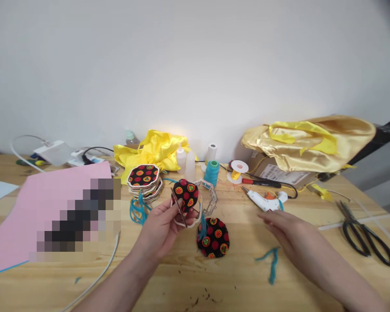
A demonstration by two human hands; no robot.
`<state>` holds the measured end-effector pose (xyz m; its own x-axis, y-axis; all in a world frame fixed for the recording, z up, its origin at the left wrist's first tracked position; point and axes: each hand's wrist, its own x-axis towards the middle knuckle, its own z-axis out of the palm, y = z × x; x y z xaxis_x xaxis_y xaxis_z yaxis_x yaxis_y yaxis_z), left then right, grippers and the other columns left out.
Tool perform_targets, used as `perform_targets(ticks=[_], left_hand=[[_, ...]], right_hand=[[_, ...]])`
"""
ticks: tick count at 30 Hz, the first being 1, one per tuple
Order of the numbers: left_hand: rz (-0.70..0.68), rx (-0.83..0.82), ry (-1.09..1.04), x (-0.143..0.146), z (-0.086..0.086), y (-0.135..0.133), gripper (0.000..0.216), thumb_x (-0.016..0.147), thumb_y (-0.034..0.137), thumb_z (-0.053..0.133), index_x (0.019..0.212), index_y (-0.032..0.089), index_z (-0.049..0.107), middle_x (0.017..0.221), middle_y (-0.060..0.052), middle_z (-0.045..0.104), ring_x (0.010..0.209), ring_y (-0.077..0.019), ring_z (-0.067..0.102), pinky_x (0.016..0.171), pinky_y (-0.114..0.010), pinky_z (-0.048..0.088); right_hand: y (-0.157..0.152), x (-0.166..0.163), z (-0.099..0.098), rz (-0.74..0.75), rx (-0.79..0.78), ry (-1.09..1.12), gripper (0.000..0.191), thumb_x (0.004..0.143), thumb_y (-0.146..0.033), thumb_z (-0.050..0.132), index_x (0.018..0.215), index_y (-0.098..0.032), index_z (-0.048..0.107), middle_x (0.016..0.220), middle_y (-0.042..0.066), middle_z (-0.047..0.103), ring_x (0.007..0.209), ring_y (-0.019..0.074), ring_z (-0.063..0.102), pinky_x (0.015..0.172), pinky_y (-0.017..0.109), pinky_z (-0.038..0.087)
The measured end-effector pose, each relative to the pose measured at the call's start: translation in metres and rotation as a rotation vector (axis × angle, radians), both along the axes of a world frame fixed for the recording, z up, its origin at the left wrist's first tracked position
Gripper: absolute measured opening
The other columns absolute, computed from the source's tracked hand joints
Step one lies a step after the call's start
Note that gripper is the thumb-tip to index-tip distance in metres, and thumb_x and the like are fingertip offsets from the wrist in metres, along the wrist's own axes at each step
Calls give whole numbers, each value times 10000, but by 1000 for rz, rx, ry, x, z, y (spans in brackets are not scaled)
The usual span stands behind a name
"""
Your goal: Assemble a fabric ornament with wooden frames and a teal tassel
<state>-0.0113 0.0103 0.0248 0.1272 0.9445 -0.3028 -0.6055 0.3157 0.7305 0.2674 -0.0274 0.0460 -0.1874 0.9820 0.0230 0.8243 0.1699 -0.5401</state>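
Left hand is pinching a patterned fabric piece, with a second piece at its 5 o'clock; right hand's at the glue gun, can't tell if gripping.

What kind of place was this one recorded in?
Probably a small craft or sewing workspace: a wooden table against a wall, with a teal thread cone, a white glue gun and black-handled scissors on it.
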Motion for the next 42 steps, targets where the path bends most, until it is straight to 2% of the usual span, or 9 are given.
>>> perform_targets(ticks=[3, 6, 13, 16, 19, 23, 27, 32, 42], left_hand=[[-1, 7, -14, 1, -3, -1, 188, 739, 148, 698, 924, 120, 686, 813, -63, 726, 594, -128, 662, 521, -185, 534], [-18, 28, -18, 2, -5, -2, 195, 747, 156, 696, 940, 130, 678, 814, -56, 722, 590, -120, 655, 532, -190, 537], [51, 52, 28, -1, -4, -1, 171, 701, 209, 744, 845, 134, 690, 758, -53, 728, 609, -147, 672, 503, -201, 541], [72, 32, 47, -2, -4, 1, 178, 664, 220, 771, 794, 120, 699, 735, -65, 732, 604, -161, 675, 507, -216, 549], [44, 12, 78, 0, -5, 0, 213, 649, 225, 780, 815, 117, 703, 752, -75, 736, 587, -167, 671, 505, -233, 551], [-8, 18, 107, 2, -7, -2, 218, 675, 248, 763, 829, 105, 704, 736, -79, 730, 588, -162, 668, 532, -242, 551], [-36, 39, 122, 3, -10, -3, 202, 665, 268, 770, 767, 111, 696, 651, -50, 704, 502, -139, 632, 513, -250, 539], [-67, 42, 144, 7, -10, -5, 187, 699, 274, 746, 786, 116, 698, 661, -51, 710, 517, -134, 636, 518, -227, 525], [-108, 89, 142, 9, -9, -7, 194, 754, 283, 698, 885, 140, 706, 767, -66, 732, 629, -176, 671, 595, -289, 553]], right_hand=[[10, -50, 7, -74, -271, 559, 482, 829, -357, 511, 1281, -202, 450, 1085, 119, 631, 615, 144, 595, 573, 307, 491], [16, -92, 1, 48, -611, 962, 507, 751, -374, 631, 1204, -202, 480, 949, 57, 639, 529, 74, 538, 433, 184, 371], [13, -92, 7, 246, -784, 716, 251, 794, -356, 590, 663, -142, 588, 524, -29, 520, 420, 44, 389, 400, 172, 277], [28, -55, 48, 173, -412, 558, 285, 805, -418, 578, 687, -163, 621, 560, -13, 538, 474, 71, 433, 437, 194, 322], [60, -6, 91, -216, 189, 311, 311, 814, -474, 562, 689, -193, 611, 586, 6, 552, 515, 104, 458, 472, 231, 336], [91, 31, 111, -540, 461, -400, 374, 839, -399, 542, 1095, -133, 601, 960, 155, 631, 866, 284, 591, 693, 383, 421], [67, -8, 85, -374, 687, -299, 338, 865, -378, 519, 1108, -155, 588, 1063, 136, 602, 743, 186, 587, 701, 359, 458], [22, -84, 38, 154, 126, 235, 564, 697, -499, 689, 1168, -231, 531, 977, 45, 615, 800, 174, 567, 663, 292, 480], [47, -104, -4, -9, -142, 638, 129, 802, -244, 541, 792, -160, 639, 730, 22, 657, 662, 147, 569, 616, 270, 452]])
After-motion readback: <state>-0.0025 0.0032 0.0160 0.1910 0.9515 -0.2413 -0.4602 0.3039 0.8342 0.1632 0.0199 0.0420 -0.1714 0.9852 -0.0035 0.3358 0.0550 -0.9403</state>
